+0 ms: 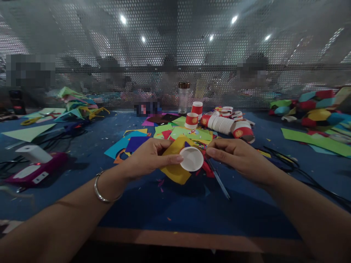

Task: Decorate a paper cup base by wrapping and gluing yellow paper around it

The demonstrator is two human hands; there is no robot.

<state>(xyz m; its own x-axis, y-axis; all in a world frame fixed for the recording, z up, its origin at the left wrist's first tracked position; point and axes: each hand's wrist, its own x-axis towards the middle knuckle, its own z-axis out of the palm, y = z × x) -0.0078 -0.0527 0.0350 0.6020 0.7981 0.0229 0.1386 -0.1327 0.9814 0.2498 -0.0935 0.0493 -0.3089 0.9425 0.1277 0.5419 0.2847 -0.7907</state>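
My left hand grips a small paper cup, its white mouth tipped toward me. A sheet of yellow paper is pinched along with it, behind and under the cup. My right hand is closed in a pinch just right of the cup's rim. What its fingertips hold, if anything, I cannot make out. A clear pen slants down from beneath those fingertips; whether they touch it I cannot tell. Red paper scraps lie behind the cup.
Behind my hands are red-and-white cups, a stacked row of cups, coloured paper and a glass bottle. A purple power strip sits left, black cables right. Perforated metal closes off the back.
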